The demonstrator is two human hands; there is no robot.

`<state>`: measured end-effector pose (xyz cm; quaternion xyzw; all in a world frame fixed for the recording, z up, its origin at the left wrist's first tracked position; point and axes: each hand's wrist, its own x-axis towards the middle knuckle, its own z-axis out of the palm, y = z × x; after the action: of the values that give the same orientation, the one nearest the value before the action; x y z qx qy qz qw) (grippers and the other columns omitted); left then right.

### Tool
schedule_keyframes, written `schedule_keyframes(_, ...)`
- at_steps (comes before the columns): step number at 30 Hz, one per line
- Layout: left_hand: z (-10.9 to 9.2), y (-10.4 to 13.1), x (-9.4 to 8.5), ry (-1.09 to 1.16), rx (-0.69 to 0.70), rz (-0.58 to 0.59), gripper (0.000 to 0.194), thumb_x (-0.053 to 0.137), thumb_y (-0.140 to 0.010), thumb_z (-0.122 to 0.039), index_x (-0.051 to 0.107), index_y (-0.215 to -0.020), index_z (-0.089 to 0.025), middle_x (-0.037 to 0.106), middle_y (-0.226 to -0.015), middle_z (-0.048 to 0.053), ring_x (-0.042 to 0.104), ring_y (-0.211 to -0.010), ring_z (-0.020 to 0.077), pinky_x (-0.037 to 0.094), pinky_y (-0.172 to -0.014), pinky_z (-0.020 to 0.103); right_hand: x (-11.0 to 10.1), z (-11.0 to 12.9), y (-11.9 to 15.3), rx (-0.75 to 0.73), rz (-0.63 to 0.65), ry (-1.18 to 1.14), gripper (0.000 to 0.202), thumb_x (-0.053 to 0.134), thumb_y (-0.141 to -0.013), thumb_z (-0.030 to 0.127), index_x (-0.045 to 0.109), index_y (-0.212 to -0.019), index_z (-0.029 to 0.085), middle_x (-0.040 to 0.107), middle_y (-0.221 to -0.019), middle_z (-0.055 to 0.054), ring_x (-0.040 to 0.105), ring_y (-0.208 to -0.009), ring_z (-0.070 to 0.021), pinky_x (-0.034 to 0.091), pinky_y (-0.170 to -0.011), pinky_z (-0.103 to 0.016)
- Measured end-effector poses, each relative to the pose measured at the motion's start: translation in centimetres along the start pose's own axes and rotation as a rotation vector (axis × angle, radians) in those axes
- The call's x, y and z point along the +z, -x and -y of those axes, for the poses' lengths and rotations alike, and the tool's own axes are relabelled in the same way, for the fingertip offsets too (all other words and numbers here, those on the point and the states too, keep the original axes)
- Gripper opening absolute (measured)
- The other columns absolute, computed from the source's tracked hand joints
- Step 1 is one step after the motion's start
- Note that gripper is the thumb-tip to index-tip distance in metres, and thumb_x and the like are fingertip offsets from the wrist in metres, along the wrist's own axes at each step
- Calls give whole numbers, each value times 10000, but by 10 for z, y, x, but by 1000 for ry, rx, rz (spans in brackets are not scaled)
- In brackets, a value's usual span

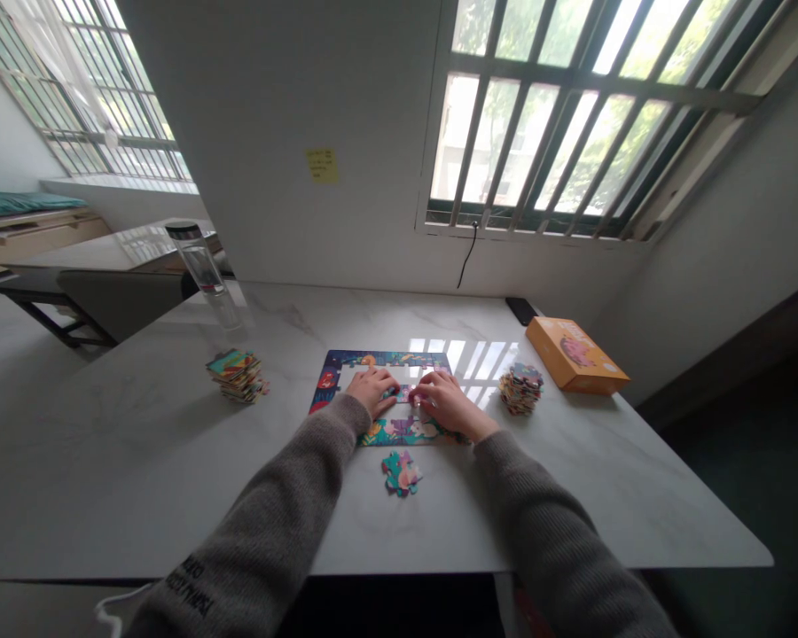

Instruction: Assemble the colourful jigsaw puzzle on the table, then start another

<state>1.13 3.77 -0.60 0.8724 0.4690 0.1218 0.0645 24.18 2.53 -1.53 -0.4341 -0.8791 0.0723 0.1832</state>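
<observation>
White, glossy, grey-veined tabletop (285, 523) spreads out under my grip and well past it on both sides. Beyond and above my hands, toward the right, is a wide window with metal bars (545, 133). Directly beneath my grip lies a colourful flat jigsaw border (402, 431), dark blue at its far and left edges, teal and pink along the near one; my right hand hides part of its right side. Well to the right of my grip sits an orange rectangular box with a pink picture (575, 354). Far off to the left, beyond my hands, stands a clear cylindrical bottle with a dark lid (199, 257). My left hand (372, 390) reaches over the border with its fingers close together, and my right hand (442, 403) faces it, thumb and fingers drawn in narrow; I cannot tell whether either one pinches something or only presses. One uneven stack of multicoloured puzzle pieces (238, 377) is left of my grip, another stack of mixed-colour pieces (520, 390) right of it. Nearer me lies a small teal-and-pink heap of pieces (401, 474). Smallest, small pink-and-teal pieces (404, 392) lie between my fingertips, inside the border.
</observation>
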Motion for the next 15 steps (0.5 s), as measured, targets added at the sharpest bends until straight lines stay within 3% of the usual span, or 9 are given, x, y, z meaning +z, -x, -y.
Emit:
schedule_keyframes(6,0,1,-1,-2,7,-7,222,635,-912,-334,693,-1109,-250,653,-1200,59,543,-1152,288,409,-974,436,0,-4,6,-3,-101,-2,267,555,-945,156,725,-1119,264,638,-1149,-84,521,-1127,-253,378,-1039,-436)
schedule_keyframes(10,1,1,1,-8,-1,-5,233,638,-913,-338,683,-1122,-246,654,-1214,60,548,-1166,288,408,-984,442,-9,-12,17,73,-242,-60,371,458,-909,22,715,-1110,198,667,-1096,-95,557,-1051,-230,462,-956,-382)
schedule_keyframes(15,6,3,3,19,-20,6,303,587,-942,-310,631,-1223,-207,640,-1273,86,549,-1205,293,406,-1017,458,-13,-16,30,107,-218,-65,372,426,-906,10,733,-1030,180,689,-1013,-91,571,-973,-231,498,-892,-361)
